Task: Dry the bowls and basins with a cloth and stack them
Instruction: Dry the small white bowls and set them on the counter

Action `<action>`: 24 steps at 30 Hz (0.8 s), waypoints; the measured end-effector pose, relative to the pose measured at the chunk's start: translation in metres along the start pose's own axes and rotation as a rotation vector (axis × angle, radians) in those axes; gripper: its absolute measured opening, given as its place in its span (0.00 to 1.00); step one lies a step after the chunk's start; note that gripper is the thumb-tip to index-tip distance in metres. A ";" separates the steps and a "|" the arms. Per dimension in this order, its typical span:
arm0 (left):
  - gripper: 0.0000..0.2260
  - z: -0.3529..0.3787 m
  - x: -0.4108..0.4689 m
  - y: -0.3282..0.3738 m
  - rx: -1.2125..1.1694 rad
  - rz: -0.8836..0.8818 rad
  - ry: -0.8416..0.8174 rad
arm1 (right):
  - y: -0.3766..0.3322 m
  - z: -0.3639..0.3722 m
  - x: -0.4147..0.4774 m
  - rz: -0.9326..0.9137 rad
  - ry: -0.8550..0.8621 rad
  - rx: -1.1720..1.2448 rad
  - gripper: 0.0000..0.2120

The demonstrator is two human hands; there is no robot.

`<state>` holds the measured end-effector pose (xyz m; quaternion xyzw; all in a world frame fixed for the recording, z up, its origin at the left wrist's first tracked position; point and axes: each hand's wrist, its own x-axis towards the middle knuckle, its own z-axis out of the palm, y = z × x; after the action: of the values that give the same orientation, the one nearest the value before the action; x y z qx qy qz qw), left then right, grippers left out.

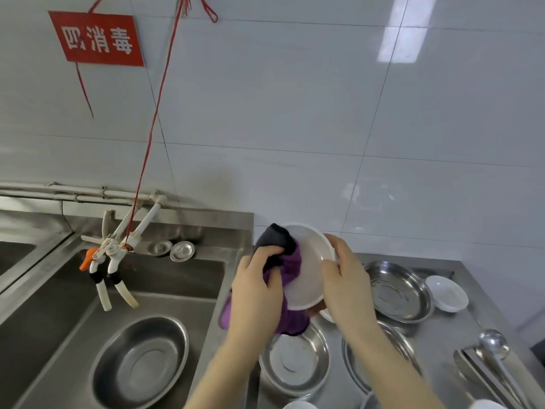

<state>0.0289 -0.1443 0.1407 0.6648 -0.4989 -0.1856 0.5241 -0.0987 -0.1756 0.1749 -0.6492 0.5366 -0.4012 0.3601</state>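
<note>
I held the white bowl (309,261) tilted above the counter (442,343), my right hand (345,278) curled round its near rim. My left hand (256,293) gripped the purple cloth (292,265), pressed into the bowl's hollow. Below me three steel basins (398,290) sat on the counter, with a small dish (446,293) beside the far one. An oval basin (144,361) lay in the sink (177,278).
</note>
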 end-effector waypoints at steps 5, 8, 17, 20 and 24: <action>0.18 -0.001 -0.004 0.003 -0.137 -0.059 0.019 | -0.006 0.006 -0.003 -0.098 0.007 -0.026 0.22; 0.18 -0.009 0.009 0.003 -0.032 0.062 -0.059 | -0.021 -0.017 0.008 -0.079 -0.160 -0.044 0.21; 0.17 -0.011 0.021 -0.001 0.058 0.195 -0.151 | -0.025 -0.041 0.028 0.006 -0.324 -0.194 0.13; 0.16 -0.004 0.015 -0.002 -0.077 -0.024 0.056 | -0.006 -0.008 -0.004 -0.040 -0.132 -0.044 0.23; 0.15 0.004 0.003 0.006 -0.165 -0.108 0.106 | 0.001 0.024 -0.030 -0.015 0.008 0.100 0.27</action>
<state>0.0242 -0.1482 0.1456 0.6543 -0.4170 -0.2189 0.5918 -0.0805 -0.1457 0.1602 -0.6329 0.5125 -0.4327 0.3868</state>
